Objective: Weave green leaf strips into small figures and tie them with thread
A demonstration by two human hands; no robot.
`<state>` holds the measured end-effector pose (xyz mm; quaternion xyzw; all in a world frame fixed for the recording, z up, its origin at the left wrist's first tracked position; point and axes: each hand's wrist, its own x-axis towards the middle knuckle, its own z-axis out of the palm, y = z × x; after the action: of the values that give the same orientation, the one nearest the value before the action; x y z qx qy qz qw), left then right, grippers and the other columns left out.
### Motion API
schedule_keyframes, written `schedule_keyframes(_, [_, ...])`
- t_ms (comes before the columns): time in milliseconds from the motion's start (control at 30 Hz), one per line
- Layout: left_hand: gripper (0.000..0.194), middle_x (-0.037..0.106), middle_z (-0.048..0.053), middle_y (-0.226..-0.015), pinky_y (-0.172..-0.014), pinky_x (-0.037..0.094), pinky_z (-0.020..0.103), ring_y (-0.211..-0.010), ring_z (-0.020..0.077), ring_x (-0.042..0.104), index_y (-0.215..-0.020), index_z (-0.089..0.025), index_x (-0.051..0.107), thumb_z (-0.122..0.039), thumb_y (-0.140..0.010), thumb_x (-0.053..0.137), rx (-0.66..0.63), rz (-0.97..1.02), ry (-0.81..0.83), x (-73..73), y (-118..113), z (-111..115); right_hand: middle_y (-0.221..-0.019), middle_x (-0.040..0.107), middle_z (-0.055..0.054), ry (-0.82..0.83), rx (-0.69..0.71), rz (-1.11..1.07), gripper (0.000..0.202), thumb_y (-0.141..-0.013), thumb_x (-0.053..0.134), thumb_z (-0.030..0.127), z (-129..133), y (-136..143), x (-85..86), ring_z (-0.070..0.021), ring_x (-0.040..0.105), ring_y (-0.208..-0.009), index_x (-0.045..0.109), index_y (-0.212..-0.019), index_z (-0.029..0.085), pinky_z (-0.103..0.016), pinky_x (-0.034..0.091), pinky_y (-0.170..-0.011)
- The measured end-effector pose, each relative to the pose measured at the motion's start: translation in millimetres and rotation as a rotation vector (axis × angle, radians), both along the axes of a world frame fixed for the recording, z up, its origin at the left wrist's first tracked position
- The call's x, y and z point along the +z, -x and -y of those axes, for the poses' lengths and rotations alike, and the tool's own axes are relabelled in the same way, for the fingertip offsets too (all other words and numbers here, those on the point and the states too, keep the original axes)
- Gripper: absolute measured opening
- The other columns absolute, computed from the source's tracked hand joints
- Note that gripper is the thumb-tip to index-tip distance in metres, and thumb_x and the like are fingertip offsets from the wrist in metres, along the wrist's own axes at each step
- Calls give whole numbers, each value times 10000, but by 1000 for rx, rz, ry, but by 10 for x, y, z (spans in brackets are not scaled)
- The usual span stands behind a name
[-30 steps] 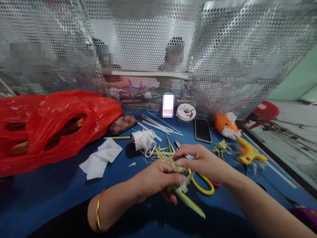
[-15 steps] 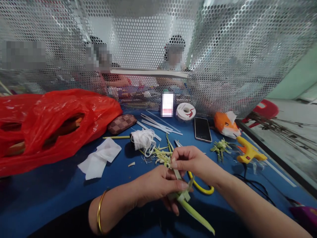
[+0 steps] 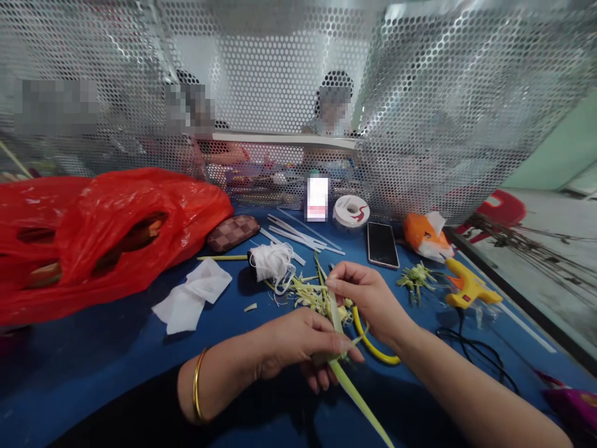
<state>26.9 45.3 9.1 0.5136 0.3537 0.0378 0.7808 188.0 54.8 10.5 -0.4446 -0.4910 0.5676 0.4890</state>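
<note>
A long pale green leaf strip (image 3: 358, 395) runs through my left hand (image 3: 312, 342), its tail slanting down toward the lower right. My left thumb and fingers press on it where it is folded; the fold is mostly hidden. With thumb and forefinger, my right hand (image 3: 366, 292) pinches the strip's upper end, a flat length stretched between both hands. Under my right hand lie scissors with a yellow handle (image 3: 385, 357), mostly covered. Leaf trimmings (image 3: 310, 298) lie just beyond my hands, by a wound bundle of white cord (image 3: 273, 261).
At left lie a red plastic bag (image 3: 186, 211), a checkered case (image 3: 233, 232) and crumpled tissue (image 3: 193, 297). White strips (image 3: 301, 233), a ribbon spool (image 3: 351, 213) and a phone (image 3: 383, 244) lie behind. A tissue pack (image 3: 424, 233) and yellow glue gun (image 3: 469, 286) are right. Perforated mesh (image 3: 280, 81) stands behind.
My right hand has moved slightly up and away, and more of the strip shows straight between my hands. The loose folded ends by my left thumb are less visible. The view has shifted slightly.
</note>
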Motion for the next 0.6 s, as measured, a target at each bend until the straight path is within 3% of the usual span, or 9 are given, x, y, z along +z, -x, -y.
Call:
schedule_keyframes(167, [370, 642, 29, -603, -480, 440, 208, -516, 103, 567, -936, -149, 746, -459, -749, 666, 231, 11, -63, 73, 35, -64, -773, 663, -34, -29, -163, -23, 357, -743, 699, 507, -81, -100, 5, -122, 569, -657, 695, -832, 162, -243, 426, -611])
schedule_keyframes(300, [337, 662, 43, -693, -532, 457, 212, -602, 109, 595, -997, -150, 727, -409, -797, 646, 395, 85, -117, 188, 97, -115, -781, 663, -54, -3, -280, -75, 447, -716, 695, 575, -70, -173, 26, -142, 588, -686, 703, -837, 144, -245, 440, -609])
schedule_keyframes(367, [336, 676, 57, -753, -542, 465, 212, -646, 120, 614, -1003, -150, 720, -407, -801, 646, 438, 137, -138, 229, 113, -93, -760, 662, -55, 17, -255, -85, 456, -693, 716, 577, 8, -154, 37, -146, 589, -671, 704, -812, 137, -249, 445, -600])
schedule_keyframes(467, [364, 689, 83, -834, -539, 469, 213, -674, 132, 629, -1034, -135, 708, -405, -797, 647, 473, 156, -130, 245, 117, 29, -689, 643, -39, 40, -110, -128, 455, -688, 719, 580, 194, -48, 59, -150, 586, -614, 693, -777, 134, -267, 454, -574])
schedule_keyframes(600, [410, 692, 86, -849, -511, 451, 201, -643, 122, 616, -1013, -122, 707, -441, -757, 678, 494, 136, -145, 172, 132, 252, -585, 569, 11, 51, 11, -153, 435, -708, 707, 564, 407, 115, 43, -132, 543, -516, 678, -803, 141, -272, 450, -510])
